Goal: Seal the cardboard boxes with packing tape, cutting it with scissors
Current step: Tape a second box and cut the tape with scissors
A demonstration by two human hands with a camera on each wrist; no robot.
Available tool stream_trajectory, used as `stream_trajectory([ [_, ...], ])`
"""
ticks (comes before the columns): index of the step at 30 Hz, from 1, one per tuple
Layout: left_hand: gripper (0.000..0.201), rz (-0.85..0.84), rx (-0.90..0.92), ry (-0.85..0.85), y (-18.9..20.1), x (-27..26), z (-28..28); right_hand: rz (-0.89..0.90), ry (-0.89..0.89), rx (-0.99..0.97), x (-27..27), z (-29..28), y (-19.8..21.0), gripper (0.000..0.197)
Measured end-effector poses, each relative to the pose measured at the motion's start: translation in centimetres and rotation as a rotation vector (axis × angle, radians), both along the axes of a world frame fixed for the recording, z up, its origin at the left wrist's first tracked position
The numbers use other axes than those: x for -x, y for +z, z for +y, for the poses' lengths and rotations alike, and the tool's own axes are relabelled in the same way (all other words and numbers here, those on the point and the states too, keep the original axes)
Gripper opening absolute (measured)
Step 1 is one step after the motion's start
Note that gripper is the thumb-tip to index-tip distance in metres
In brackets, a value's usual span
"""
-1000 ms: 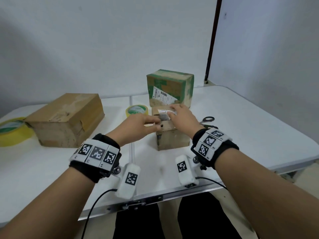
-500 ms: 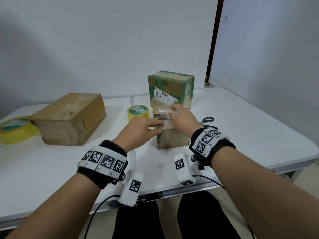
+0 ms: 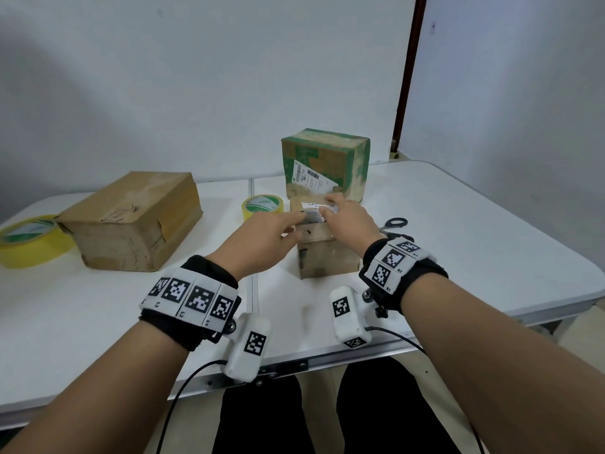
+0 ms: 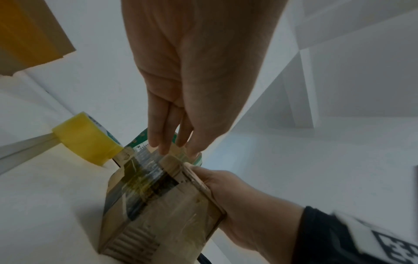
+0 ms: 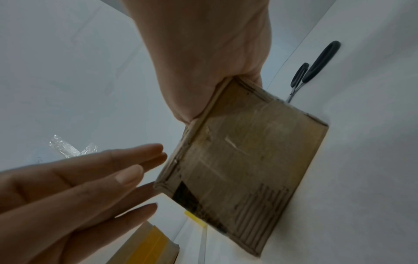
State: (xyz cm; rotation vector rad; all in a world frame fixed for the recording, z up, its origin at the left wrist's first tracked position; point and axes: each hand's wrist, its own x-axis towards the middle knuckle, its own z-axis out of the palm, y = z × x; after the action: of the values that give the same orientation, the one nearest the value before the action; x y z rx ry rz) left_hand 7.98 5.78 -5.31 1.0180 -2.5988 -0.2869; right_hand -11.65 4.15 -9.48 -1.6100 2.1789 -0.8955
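A small brown cardboard box point(image 3: 327, 257) stands mid-table, a clear tape strip point(image 4: 144, 171) running over its top edge and down one side. My left hand point(image 3: 291, 226) reaches to the box's upper left edge, and its straight fingers point(image 4: 165, 142) touch the tape there. The palm of my right hand point(image 3: 337, 208) lies flat on the box top, with fingers stretched over a white label. Black-handled scissors point(image 3: 394, 224) lie just right of the box. A small yellow tape roll point(image 3: 262, 207) sits behind the left hand. A crumpled bit of clear tape point(image 5: 70, 149) shows beyond my left fingers.
A green-printed box point(image 3: 324, 162) stands right behind the small one. A larger brown box point(image 3: 134, 221) and a big yellow tape roll point(image 3: 29, 240) are on the left. The white table point(image 3: 474, 250) has bare surface to the right, and its front edge is near my wrists.
My left hand has moved from the box's front face up to its top edge, fingers now stretched out. The right hand stays on the box top.
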Motion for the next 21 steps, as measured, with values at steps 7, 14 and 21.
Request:
stream_trajectory([
  [7, 0.031, -0.131, 0.016, -0.027, -0.25, 0.10, 0.39, 0.005, -0.004, 0.013, 0.02, 0.02, 0.04, 0.046],
  [14, 0.032, -0.018, -0.013, 0.007, -0.48, -0.15, 0.14, 0.004, -0.005, 0.017, -0.10, -0.01, 0.02, 0.047],
  [21, 0.028, 0.007, 0.042, -0.025, -0.42, 0.05, -0.48, -0.001, -0.008, 0.020, -0.02, 0.01, -0.05, 0.047],
])
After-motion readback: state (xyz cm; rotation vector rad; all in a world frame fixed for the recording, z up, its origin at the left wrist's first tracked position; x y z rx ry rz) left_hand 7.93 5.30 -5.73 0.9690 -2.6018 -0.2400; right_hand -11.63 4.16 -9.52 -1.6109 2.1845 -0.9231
